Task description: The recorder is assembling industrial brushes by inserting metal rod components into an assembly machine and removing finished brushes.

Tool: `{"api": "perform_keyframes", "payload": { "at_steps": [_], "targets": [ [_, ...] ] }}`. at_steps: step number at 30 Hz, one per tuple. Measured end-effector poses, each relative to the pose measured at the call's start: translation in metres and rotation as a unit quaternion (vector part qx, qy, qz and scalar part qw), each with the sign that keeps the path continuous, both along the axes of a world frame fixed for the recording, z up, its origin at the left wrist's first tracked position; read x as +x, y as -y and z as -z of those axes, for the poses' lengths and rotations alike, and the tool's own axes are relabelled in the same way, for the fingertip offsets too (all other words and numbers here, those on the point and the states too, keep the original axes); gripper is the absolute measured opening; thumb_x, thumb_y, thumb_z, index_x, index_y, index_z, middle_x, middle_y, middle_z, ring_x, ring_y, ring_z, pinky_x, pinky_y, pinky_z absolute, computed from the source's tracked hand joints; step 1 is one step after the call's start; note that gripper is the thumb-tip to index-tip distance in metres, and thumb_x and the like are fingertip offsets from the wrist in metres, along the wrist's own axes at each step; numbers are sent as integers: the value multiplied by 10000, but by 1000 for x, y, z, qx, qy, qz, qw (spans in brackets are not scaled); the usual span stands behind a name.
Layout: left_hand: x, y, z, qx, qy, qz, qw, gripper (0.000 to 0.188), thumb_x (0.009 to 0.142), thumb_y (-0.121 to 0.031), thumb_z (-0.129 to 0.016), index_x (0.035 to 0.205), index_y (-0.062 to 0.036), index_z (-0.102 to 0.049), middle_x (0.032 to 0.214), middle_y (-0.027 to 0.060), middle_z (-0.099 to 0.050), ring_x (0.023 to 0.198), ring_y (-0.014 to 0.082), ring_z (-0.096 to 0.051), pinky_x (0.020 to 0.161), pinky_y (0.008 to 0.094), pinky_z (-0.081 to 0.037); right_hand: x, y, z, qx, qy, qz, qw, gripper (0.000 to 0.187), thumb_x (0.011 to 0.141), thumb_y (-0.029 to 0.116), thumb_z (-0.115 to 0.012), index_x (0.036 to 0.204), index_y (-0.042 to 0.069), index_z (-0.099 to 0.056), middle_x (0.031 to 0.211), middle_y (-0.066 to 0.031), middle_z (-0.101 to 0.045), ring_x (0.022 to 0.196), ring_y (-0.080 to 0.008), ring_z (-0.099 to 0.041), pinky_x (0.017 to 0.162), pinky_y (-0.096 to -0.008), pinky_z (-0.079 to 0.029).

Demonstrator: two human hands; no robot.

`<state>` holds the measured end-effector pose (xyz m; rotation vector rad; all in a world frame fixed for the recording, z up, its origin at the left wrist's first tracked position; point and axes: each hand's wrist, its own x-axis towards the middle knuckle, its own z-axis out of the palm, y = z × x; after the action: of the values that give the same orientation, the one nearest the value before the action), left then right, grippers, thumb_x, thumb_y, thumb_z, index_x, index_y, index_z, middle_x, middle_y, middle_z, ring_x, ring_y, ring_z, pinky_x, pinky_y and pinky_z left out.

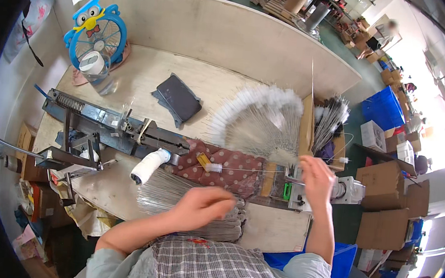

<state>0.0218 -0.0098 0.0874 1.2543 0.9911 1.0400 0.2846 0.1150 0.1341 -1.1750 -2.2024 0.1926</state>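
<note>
My left hand (pixel 204 206) is above a bundle of thin metal wires (pixel 163 197) near the table's front edge. Its fingers look bent and smeared by motion; whether they hold a wire cannot be made out. My right hand (pixel 317 179) is beside the metal chuck of a small machine (pixel 339 190), with fingers curled together; what is between them is hidden. A thin wire brush with a white bristle tip (pixel 213 167) reaches leftward from the chuck over a dotted brown cloth (pixel 241 164). Behind it, many white-tipped wire brushes (pixel 261 116) lie in a fan.
A long metal fixture (pixel 93 121) with a spring crosses the table's left side, a white-wrapped handle (pixel 149 167) sticking out. Behind are a phone (pixel 178 98), a blue fan (pixel 97 37) and a clear cup (pixel 100 69). A carton of brushes (pixel 329 126) stands right. Another person is far off.
</note>
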Motion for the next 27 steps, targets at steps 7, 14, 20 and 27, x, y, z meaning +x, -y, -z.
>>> {"api": "perform_keyframes", "payload": {
  "at_steps": [7, 14, 20, 27],
  "targets": [
    [43, -76, 47, 223, -569, -59, 789, 201, 731, -67, -610, 918, -71, -535, 804, 83, -531, 720, 238, -619, 586, 346, -497, -21, -12, 19, -35, -9, -23, 999, 106, 781, 59, -649, 884, 32, -649, 803, -101, -660, 686, -253, -623, 637, -336, -495],
    [30, -132, 48, 280, -670, -95, 681, 282, 696, -102, -654, 965, -70, -577, 833, 60, -551, 741, 222, -612, 613, 337, -495, -7, -10, 39, -72, 9, -69, 995, 104, 754, 165, -682, 819, 86, -698, 752, -76, -665, 695, -253, -617, 649, -351, -491],
    [19, -58, 16, 350, -469, -125, 801, 260, 803, -167, -651, 1043, -73, -621, 960, 62, -628, 817, 236, -623, 661, 344, -495, -43, -16, 9, -30, -18, -252, 967, 87, 677, 161, -718, 753, 119, -708, 673, -8, -635, 668, -209, -551, 630, -322, -476],
    [-41, 36, 27, -50, -186, -252, 948, 171, 872, -147, -605, 965, -15, -664, 844, 101, -671, 733, 148, -634, 678, 292, -511, -155, -14, 49, -27, -48, -342, 938, 89, 698, 193, -687, 706, 111, -654, 675, 11, -607, 729, -205, -538, 657, -325, -466]
  ]
}}
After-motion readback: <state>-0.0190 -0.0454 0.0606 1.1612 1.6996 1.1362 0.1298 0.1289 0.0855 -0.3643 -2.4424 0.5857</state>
